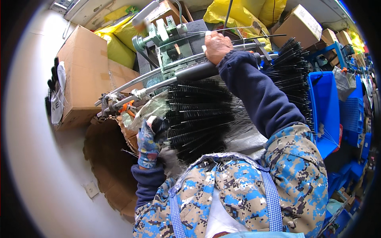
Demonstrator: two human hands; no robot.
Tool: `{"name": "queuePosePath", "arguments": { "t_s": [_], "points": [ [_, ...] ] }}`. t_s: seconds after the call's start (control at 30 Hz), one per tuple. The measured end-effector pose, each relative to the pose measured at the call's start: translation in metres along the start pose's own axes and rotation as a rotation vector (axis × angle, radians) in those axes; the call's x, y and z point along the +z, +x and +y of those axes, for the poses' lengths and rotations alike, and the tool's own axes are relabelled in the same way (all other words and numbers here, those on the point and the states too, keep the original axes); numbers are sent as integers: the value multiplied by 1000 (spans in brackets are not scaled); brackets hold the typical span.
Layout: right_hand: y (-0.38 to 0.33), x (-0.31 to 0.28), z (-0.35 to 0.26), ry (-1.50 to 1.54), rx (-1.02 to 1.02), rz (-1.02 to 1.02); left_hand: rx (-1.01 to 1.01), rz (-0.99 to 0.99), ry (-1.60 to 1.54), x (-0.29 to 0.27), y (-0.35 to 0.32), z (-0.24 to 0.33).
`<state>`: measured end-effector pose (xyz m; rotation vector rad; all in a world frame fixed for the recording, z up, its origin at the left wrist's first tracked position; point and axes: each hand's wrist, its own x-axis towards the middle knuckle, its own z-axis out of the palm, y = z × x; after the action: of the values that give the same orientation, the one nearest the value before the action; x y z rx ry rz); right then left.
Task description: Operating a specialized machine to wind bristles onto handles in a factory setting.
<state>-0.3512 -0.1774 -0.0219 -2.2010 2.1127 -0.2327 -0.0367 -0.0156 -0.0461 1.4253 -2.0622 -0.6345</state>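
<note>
My right hand [217, 47], bare, reaches up to the metal rails of a green bench machine [168, 55]. Its fingers are curled in beside thin rods and a dark grey tube [196, 70]; what they grip is hidden. Under the rails hangs a thick row of black bristle brushes [198, 119] with thin wire stems. More black brushes [291, 71] fan out right of my right forearm. My left hand [149, 141], in a patterned blue glove, is closed at the left edge of the bristles, next to a dark piece I cannot make out.
A large open cardboard drum [105, 166] stands at the left, below a tall cardboard box [85, 75]. Blue plastic bins [325, 107] line the right side. Yellow sacks [238, 18] and another carton [299, 27] lie behind the machine. Orange ties [127, 108] hang from the left rail end.
</note>
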Motion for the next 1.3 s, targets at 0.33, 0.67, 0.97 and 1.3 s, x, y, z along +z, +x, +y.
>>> {"name": "queuePosePath", "arguments": {
  "t_s": [0.33, 0.67, 0.97, 1.3],
  "points": [
    [14, 21, -81, 109, -32, 28, -314, 149, -393, -13, -14, 10],
    [20, 5, -47, 318, -73, -211, -543, 140, -920, -1, 13, 5],
    [1, -24, 72, -176, -156, -11, -137, 688, -617, -75, 35, 39],
    [31, -29, 106, -347, -59, 50, 205, 866, -893, -131, 12, 114]
  ]
}}
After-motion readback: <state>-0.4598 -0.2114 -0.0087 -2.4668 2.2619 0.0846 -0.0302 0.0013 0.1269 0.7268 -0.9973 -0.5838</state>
